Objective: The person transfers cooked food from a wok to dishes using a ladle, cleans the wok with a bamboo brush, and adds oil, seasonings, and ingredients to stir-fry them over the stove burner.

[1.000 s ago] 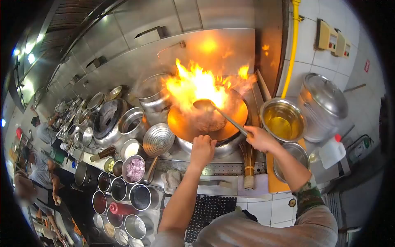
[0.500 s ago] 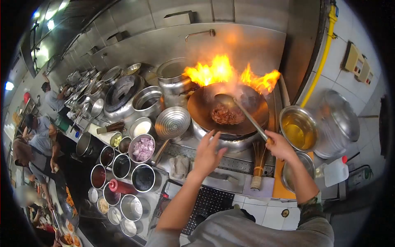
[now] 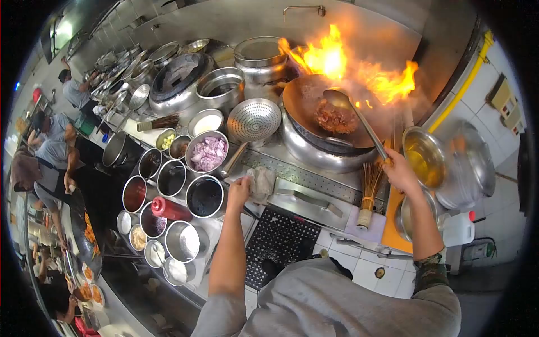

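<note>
A dark wok [image 3: 306, 104] sits on the steel burner ring with browned food [image 3: 335, 118] in it, and flames [image 3: 337, 59] rise behind and to its right. My right hand [image 3: 400, 170] grips the long handle of a metal ladle [image 3: 341, 100], whose bowl rests over the food. My left hand [image 3: 238, 190] is down on the counter edge, closed on a grey cloth [image 3: 261, 181] that lies in front of the wok.
A perforated skimmer [image 3: 254, 119] lies left of the wok. Several steel bowls of sauces and chopped red onion [image 3: 207, 153] crowd the left counter, with a red bottle [image 3: 170, 209]. A pot of oil [image 3: 424, 160], a lidded pot [image 3: 471, 157] and a bamboo brush [image 3: 369, 194] stand on the right. Other people work far left.
My left hand let go of the wok's rim, swung down and left, and now holds the cloth. The flames shrank from over the wok to behind it. The view tilted downward.
</note>
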{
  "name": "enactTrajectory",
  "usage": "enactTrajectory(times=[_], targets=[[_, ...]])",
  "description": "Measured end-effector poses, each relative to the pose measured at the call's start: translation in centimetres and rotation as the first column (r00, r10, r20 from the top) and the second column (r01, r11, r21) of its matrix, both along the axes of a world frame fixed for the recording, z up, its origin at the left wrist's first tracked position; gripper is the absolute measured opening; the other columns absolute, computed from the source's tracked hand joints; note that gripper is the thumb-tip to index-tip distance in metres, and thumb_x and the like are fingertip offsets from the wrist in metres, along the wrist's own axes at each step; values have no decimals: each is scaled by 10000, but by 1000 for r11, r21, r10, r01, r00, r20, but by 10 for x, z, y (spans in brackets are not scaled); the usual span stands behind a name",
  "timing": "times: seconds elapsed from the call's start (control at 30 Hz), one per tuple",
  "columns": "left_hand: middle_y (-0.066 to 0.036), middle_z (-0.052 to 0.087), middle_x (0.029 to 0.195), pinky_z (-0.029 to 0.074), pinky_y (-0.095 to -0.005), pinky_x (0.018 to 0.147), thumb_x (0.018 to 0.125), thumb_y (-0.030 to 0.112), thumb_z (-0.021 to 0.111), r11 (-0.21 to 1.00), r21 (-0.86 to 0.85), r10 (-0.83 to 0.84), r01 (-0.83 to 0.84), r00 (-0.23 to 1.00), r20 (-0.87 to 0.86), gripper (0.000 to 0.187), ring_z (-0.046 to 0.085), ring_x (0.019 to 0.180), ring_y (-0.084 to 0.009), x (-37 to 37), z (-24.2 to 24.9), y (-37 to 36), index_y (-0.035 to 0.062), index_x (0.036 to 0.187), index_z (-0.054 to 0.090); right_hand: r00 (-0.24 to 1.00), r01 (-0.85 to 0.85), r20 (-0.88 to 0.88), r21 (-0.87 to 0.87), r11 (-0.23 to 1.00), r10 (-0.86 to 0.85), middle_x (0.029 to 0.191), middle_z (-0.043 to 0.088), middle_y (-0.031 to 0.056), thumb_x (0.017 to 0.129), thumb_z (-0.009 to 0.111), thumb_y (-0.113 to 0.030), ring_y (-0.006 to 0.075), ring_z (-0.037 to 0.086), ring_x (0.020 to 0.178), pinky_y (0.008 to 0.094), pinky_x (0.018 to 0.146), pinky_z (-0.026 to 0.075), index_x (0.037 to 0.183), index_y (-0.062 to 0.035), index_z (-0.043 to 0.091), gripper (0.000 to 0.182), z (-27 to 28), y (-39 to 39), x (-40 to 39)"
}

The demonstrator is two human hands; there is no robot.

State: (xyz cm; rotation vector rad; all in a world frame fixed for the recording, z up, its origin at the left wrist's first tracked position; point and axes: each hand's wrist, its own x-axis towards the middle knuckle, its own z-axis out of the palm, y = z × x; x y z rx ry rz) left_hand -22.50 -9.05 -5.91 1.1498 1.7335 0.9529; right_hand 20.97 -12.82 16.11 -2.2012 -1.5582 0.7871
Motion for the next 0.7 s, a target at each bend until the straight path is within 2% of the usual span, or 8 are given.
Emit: enactTrajectory(times=[0.1, 0.23, 0.3, 0.37, 0.43, 0.57, 0.63, 0.7], targets=[[-270, 643, 1013, 481, -379, 800, 770, 417, 678, 999, 0, -45, 45, 993, -107, 584, 632, 937, -347, 27, 9, 4, -104, 1028, 618, 892, -300, 409, 214, 930, 194, 1032, 608, 223, 841, 569, -101, 360, 605, 881, 424, 819, 474, 1360, -114, 441, 534, -38, -5, 26], [-249, 651, 948, 489, -381, 799, 606, 423, 801, 967, -94, -252, 238, 950, -183, 714, 641, 857, -308, 34, -7, 17, -98, 1050, 599, 836, -178, 527, -6, 984, 154, 1104, 570, 195, 826, 612, -123, 346, 589, 950, 402, 874, 461, 1337, -74, 457, 536, -15, -18, 5], [-188, 643, 979, 502, -382, 796, 652, 309, 784, 951, -221, -256, 217, 952, -166, 689, 633, 859, -279, 35, 19, 5, -70, 1166, 525, 857, -415, 469, 377, 828, 216, 1104, 552, 174, 810, 637, -146, 364, 560, 992, 393, 903, 446, 1325, -59, 466, 549, -4, -30, -8], [-135, 617, 1047, 514, -375, 793, 736, 190, 724, 992, 35, -122, 119, 893, 433, 622, 628, 906, -273, 24, 28, -22, -31, 1249, 450, 936, -324, 5, 401, 857, 352, 1081, 575, 128, 800, 658, -96, 216, 594, 953, 311, 810, 484, 1276, -41, 515, 500, 18, -50, -47], [-129, 600, 1106, 510, -368, 823, 775, 169, 687, 997, 56, -81, 60, 789, 609, 576, 621, 938, -258, 36, 70, -64, -16, 1267, 452, 760, -354, -382, 434, 828, 526, 1014, 602, 73, 799, 662, -50, 122, 602, 868, 247, 774, 492, 1246, -43, 546, 462, 6, -66, -91], [-107, 481, 1308, 397, -421, 1008, 945, 442, 486, 982, 173, -95, -76, 591, 801, 595, 474, 1209, -242, 74, 126, -131, 29, 1354, 360, 634, -568, -96, 616, 546, 768, 1252, 480, 167, 741, 768, -307, 268, 536, 1112, 359, 874, 475, 1333, -51, 448, 720, -14, -80, -197], [-95, 457, 1341, 334, -421, 1060, 946, 549, 384, 977, 180, -102, -118, 482, 870, 650, 414, 1268, -236, 73, 123, -147, 43, 1353, 369, 721, -588, 159, 655, 475, 674, 1192, 540, 146, 785, 724, -283, 283, 570, 1060, 350, 875, 467, 1246, -33, 520, 563, -33, -84, -229], [-94, 471, 1331, 347, -417, 1051, 918, 602, 378, 988, 130, -93, -81, 353, 931, 698, 446, 1241, -231, 65, 127, -159, 56, 1353, 378, 630, -635, 64, 616, 466, 774, 1141, 570, 145, 809, 698, -248, 274, 586, 1033, 344, 861, 470, 1175, -20, 553, 455, -48, -79, -233]])
